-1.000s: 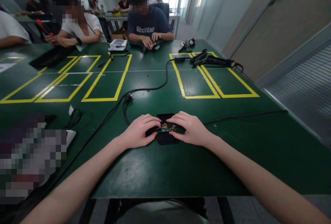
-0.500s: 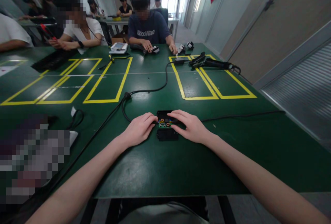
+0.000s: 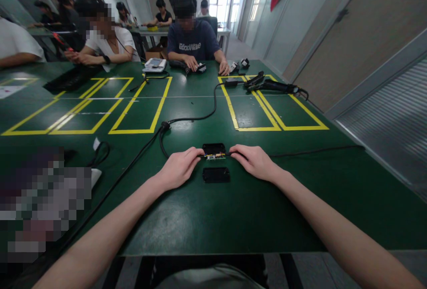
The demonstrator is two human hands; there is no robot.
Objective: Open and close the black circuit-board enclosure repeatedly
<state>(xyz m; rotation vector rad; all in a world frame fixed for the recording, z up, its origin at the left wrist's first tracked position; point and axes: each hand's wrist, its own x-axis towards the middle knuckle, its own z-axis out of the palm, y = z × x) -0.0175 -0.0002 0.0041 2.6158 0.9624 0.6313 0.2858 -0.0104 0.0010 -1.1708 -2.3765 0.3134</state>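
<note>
Between my hands a small circuit board (image 3: 216,156) with wires at both ends is tilted on edge, in front of one black case half (image 3: 213,147). The other black case half (image 3: 216,174) lies flat on the table nearer to me. My left hand (image 3: 180,166) pinches the black cable at the board's left end. At the right end, my right hand (image 3: 254,161) has its fingers closed on the right cable (image 3: 313,150), which runs off across the table. The fingertips hide where the cables meet the wires.
The green table (image 3: 173,218) has yellow tape rectangles (image 3: 256,129). A cable junction (image 3: 165,125) lies left of my hands. Black tools (image 3: 273,85) rest at the far right. Across the table, a person in a dark shirt (image 3: 193,40) handles small parts. Blurred items lie at left.
My right hand has moved right, off the board and onto its cable. The board has tilted from face-up to edge-on and come away from the near case half.
</note>
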